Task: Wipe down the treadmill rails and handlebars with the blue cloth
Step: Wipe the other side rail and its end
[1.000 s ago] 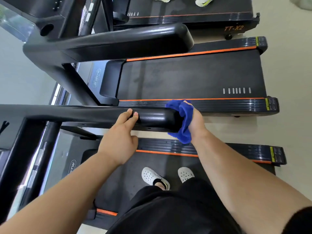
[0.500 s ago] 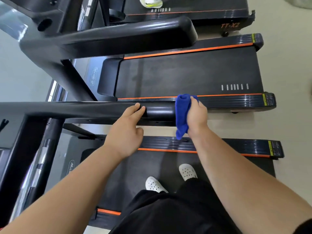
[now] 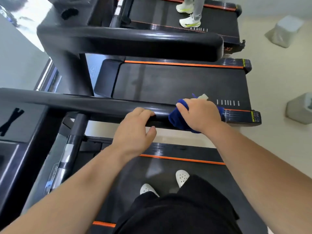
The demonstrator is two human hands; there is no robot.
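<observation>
Blue cloth (image 3: pixel 179 119) sits bunched under your right hand (image 3: pixel 200 113), which clamps it over the free end of the black handlebar (image 3: pixel 94 103). Your left hand (image 3: pixel 135 130) rests just beside it, fingers curled loosely over the bar. No lettering reads clearly.

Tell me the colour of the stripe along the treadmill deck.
Orange stripe, clearest in the head view.

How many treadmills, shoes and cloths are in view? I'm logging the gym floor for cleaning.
Treadmills: 3, near, middle, far
White perforated shoes: 2
White sneakers: 2
Blue cloth: 1
Total: 8
</observation>
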